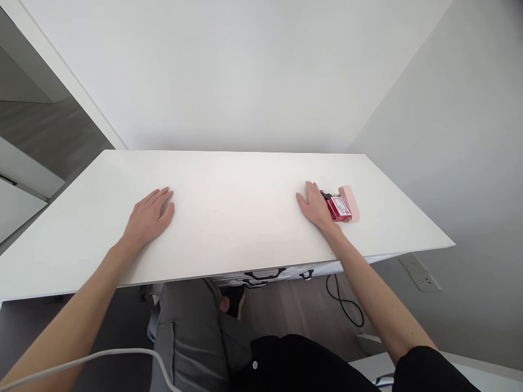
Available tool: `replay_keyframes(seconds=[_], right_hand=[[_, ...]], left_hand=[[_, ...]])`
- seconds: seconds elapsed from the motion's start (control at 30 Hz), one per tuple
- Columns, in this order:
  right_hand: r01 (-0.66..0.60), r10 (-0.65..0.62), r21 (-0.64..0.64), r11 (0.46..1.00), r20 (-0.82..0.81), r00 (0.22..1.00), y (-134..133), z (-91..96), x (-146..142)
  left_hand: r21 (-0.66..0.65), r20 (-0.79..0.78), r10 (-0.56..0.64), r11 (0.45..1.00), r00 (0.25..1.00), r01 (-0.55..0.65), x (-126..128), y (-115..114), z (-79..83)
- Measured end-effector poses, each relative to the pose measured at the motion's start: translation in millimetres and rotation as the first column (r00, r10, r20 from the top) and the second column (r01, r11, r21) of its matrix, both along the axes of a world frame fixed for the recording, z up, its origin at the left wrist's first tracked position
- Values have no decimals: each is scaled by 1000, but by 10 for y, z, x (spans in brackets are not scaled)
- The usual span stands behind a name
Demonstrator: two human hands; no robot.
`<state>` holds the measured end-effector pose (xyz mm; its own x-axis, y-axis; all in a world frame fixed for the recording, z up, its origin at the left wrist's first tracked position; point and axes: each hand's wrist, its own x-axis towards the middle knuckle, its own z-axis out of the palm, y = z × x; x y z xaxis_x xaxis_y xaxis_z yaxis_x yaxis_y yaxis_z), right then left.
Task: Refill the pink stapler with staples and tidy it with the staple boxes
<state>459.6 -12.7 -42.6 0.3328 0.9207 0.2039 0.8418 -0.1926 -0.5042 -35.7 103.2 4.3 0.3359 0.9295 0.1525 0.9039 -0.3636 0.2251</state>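
Observation:
My left hand (149, 218) rests palm down on the left part of the white tabletop (232, 218), fingers stretched out and holding nothing. Toward the right end, my right hand (315, 206) also lies flat with its fingers extended. Right beside it is a small red-and-white box (339, 209); whether the hand touches it I cannot tell. A small black item (326, 195), partly hidden, pokes out between the hand and the box. Behind the box, on its right, sits a pale pink object (350, 202) whose kind I cannot make out.
White walls (237, 71) border the table at the back and right. Drawers with black handles (265, 274) are below the front edge. A black cable (345, 302) lies on the floor, near a wall socket (420, 273). A white cable (122, 351) crosses the lower left.

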Motion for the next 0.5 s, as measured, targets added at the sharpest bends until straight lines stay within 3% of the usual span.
replay_keyframes(seconds=[0.23, 0.5], right_hand=[[20, -19, -37, 999, 34, 999, -3, 17, -45], [-158, 176, -126, 979, 141, 974, -99, 55, -334]], left_hand=[[-5, -17, 12, 1000, 1000, -12, 24, -19, 16], [-29, -46, 78, 996, 996, -80, 109, -233, 44]])
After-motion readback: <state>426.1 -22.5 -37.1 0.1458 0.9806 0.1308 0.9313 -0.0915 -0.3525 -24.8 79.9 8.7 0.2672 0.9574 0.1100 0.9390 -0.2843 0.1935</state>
